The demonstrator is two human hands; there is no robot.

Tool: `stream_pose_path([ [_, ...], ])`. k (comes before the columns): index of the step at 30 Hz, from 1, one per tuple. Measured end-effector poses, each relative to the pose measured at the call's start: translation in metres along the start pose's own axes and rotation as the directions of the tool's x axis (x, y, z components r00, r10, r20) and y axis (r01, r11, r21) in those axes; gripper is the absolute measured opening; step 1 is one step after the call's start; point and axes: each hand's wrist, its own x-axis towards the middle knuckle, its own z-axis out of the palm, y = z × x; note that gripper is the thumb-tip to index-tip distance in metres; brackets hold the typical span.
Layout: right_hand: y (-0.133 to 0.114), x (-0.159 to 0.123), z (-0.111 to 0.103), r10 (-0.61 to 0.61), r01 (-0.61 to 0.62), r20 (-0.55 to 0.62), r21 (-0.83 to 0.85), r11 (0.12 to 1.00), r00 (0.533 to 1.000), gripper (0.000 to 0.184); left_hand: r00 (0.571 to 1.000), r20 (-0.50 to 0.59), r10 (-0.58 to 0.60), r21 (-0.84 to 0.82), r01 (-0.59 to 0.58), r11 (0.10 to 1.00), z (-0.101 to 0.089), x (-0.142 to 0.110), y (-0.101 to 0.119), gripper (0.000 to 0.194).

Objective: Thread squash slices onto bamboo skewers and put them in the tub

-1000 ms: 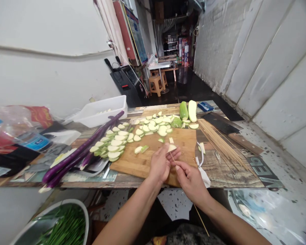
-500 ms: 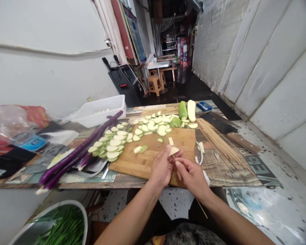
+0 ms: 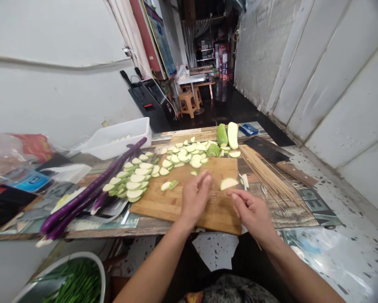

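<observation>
My right hand (image 3: 250, 210) pinches a thin bamboo skewer (image 3: 259, 247), whose tail end shows below the wrist. A half-round pale green squash slice (image 3: 229, 183) sits just beyond those fingertips, seemingly at the skewer's tip. My left hand (image 3: 195, 195) is over the middle of the wooden cutting board (image 3: 163, 202), fingers curled together; whatever they grip, if anything, is hidden. Right behind it lies a small green-skinned piece (image 3: 193, 172). Another cut piece (image 3: 166, 186) rests on the board to the left.
Cut slices (image 3: 184, 155) are heaped behind the board, and skewered slices (image 3: 135, 185) lie left of it. Purple eggplants (image 3: 94, 189) stretch along the left. Loose skewers (image 3: 271, 176) and a cleaver (image 3: 267, 149) lie right. A white tub (image 3: 119, 136) stands behind.
My hands have parted: the left moved left and forward onto the board, the right moved right with the skewer and slice. The rectangular piece on the board is no longer visible.
</observation>
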Motion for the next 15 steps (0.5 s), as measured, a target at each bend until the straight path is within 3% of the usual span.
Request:
stream_pose_path([
  [2,-0.001,0.004,-0.011,0.139,-0.158,0.097,0.242,0.957,0.986,0.028,0.98,0.078,0.181,0.31,-0.196,0.93,-0.012,0.014,0.0,0.042],
  [5,-0.003,0.009,-0.026,0.182,-0.323,0.31,0.5,0.804,0.933,0.023,0.934,0.264,0.241,0.551,-0.351,0.757,-0.021,0.033,-0.001,0.05],
  [9,-0.001,0.011,-0.038,0.105,-0.392,0.451,0.609,0.689,0.886,0.015,0.923,0.361,0.131,0.693,-0.36,0.624,-0.019,0.049,-0.004,0.039],
  [15,0.004,0.009,-0.04,0.067,-0.411,0.491,0.639,0.65,0.869,0.013,0.93,0.34,0.14,0.732,-0.355,0.581,-0.022,0.052,-0.011,0.028],
])
